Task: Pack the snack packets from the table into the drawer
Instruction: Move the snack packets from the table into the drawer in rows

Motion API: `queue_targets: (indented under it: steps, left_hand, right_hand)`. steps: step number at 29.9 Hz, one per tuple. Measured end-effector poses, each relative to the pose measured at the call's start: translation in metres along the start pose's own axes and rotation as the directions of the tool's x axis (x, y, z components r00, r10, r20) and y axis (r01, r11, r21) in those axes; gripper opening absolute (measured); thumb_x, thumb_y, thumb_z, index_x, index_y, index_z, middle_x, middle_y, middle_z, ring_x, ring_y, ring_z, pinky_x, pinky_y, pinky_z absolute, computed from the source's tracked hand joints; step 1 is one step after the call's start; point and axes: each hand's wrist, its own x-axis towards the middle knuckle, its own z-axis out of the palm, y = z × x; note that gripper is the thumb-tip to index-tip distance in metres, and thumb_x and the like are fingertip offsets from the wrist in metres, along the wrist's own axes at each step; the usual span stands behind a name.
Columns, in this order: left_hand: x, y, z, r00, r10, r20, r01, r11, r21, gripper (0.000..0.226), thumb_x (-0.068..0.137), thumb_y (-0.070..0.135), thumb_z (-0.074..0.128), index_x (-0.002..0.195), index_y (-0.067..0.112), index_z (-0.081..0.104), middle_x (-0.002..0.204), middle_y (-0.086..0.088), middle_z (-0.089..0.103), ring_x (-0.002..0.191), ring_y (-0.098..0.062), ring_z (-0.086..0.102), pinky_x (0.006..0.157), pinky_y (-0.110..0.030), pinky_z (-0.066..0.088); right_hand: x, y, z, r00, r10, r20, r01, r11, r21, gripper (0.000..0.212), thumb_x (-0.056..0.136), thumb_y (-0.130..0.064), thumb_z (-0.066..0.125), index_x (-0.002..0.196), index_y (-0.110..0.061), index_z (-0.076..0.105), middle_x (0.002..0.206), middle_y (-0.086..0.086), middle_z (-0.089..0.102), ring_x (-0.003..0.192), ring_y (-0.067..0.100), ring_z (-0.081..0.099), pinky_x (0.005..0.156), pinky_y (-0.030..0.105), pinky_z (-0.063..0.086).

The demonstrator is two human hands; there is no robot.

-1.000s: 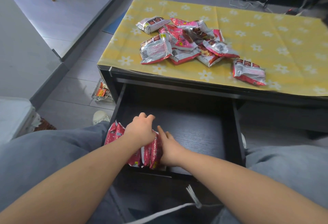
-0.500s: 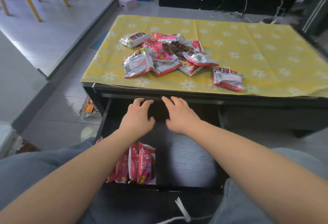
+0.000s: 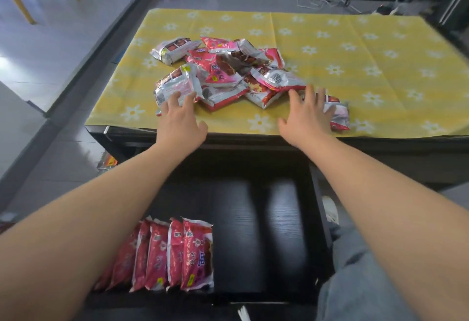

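**Near field.** The open black wood-grain drawer [image 3: 253, 231] holds a row of glossy red snack packets [image 3: 175, 254]. They stand on edge at its seven o'clock corner and lean slightly toward nine o'clock.

**Middle field.** Both forearms reach toward twelve o'clock over the near edge of the low black counter, which is covered by a yellow flower-print cloth [image 3: 380, 66].
- The left hand [image 3: 181, 122] has its grip apart — fingers spread, with the tips touching the near edge of a crumpled silver-and-red foil packet [image 3: 175, 87] but not closed round it.
- The right hand [image 3: 304, 117] also has its grip apart. Its straight fingers lie over a separate silver-and-red packet [image 3: 338, 117] at three o'clock of the main heap. Whether they press on it cannot be told.

**Far field.** A loose heap of overlapping red and silver packets [image 3: 228, 71] lies beyond the hands. One silver packet [image 3: 173, 50] sits just beside the heap at its ten o'clock edge.

**Judged stage.** This is the reach for the next pair, with most packets yet to be moved.

**Hazards.**
- Both targeted packets lie near the counter's six o'clock edge, so a sweeping pull instead of a lift could send one over it, flat into the drawer or onto the floor.
- The left packet overlaps its neighbours, so raising it may drag them along.
- The foil looks slick — a shallow pinch could slip.
- The leaning row in the drawer may collapse if new packets are pushed in from three o'clock without support.
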Motion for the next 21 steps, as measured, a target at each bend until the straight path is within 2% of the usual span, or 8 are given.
queue_targets:
  steps: [5, 9, 12, 15, 18, 21]
  left_hand:
    - [0.035, -0.008, 0.013, 0.992, -0.121, -0.034, 0.124, 0.99, 0.074, 0.104, 0.083, 0.028, 0.068, 0.163, 0.028, 0.001, 0.173, -0.015, -0.001, 0.158, -0.041, -0.002, 0.127, -0.055, 0.012]
    - [0.051, -0.012, 0.021, 0.983, -0.183, -0.011, 0.183, 0.979, 0.086, 0.111, 0.084, 0.025, 0.067, 0.163, 0.03, -0.011, 0.173, -0.014, -0.009, 0.158, -0.042, -0.007, 0.125, -0.059, 0.01]
    - [0.058, -0.014, 0.025, 0.982, -0.189, 0.017, 0.187, 0.979, 0.076, 0.099, 0.091, 0.026, 0.062, 0.164, 0.025, -0.005, 0.174, -0.011, 0.0, 0.159, -0.039, 0.002, 0.125, -0.059, 0.019]
    - [0.059, -0.013, 0.025, 0.985, -0.17, -0.018, 0.17, 0.984, 0.06, 0.08, 0.096, 0.02, 0.053, 0.164, 0.024, 0.01, 0.173, -0.007, 0.012, 0.156, -0.037, 0.014, 0.115, -0.059, 0.035]
    - [0.057, -0.013, 0.019, 0.988, -0.154, -0.018, 0.155, 0.983, 0.097, 0.065, 0.097, 0.014, 0.045, 0.158, 0.03, 0.027, 0.168, -0.009, 0.022, 0.149, -0.04, 0.026, 0.109, -0.06, 0.037]
    - [0.046, -0.014, 0.014, 0.994, -0.105, -0.035, 0.109, 0.988, 0.11, 0.052, 0.102, 0.019, 0.04, 0.152, 0.032, 0.038, 0.163, -0.008, 0.035, 0.141, -0.042, 0.037, 0.105, -0.059, 0.038]
  right_hand:
    - [0.024, 0.028, 0.013, 0.994, 0.1, 0.04, -0.092, 0.983, -0.157, 0.106, 0.084, -0.082, 0.048, 0.162, -0.033, -0.005, 0.172, 0.012, -0.015, 0.154, 0.049, -0.017, 0.107, 0.085, 0.008]
    - [0.031, 0.038, 0.018, 0.979, 0.17, 0.115, -0.162, 0.984, -0.072, 0.115, 0.072, -0.096, 0.044, 0.16, -0.041, -0.006, 0.172, 0.006, -0.015, 0.154, 0.048, -0.015, 0.104, 0.087, 0.013]
    - [0.03, 0.038, 0.021, 0.97, 0.158, 0.183, -0.151, 0.987, -0.055, 0.097, 0.081, -0.091, 0.037, 0.16, -0.043, 0.005, 0.172, 0.003, 0.0, 0.155, 0.048, -0.007, 0.106, 0.084, 0.02]
    - [0.027, 0.034, 0.017, 0.974, 0.141, 0.18, -0.127, 0.988, -0.084, 0.076, 0.094, -0.075, 0.038, 0.159, -0.041, 0.017, 0.169, 0.006, 0.014, 0.154, 0.047, 0.003, 0.107, 0.076, 0.03]
    - [0.02, 0.026, 0.013, 0.979, 0.116, 0.169, -0.101, 0.99, -0.097, 0.059, 0.1, -0.054, 0.04, 0.155, -0.04, 0.025, 0.164, 0.008, 0.024, 0.15, 0.044, 0.014, 0.105, 0.068, 0.036]
    - [0.01, 0.014, 0.008, 0.985, 0.063, 0.162, -0.051, 0.996, -0.079, 0.054, 0.099, -0.043, 0.041, 0.152, -0.04, 0.031, 0.159, 0.006, 0.033, 0.146, 0.04, 0.024, 0.104, 0.063, 0.038]
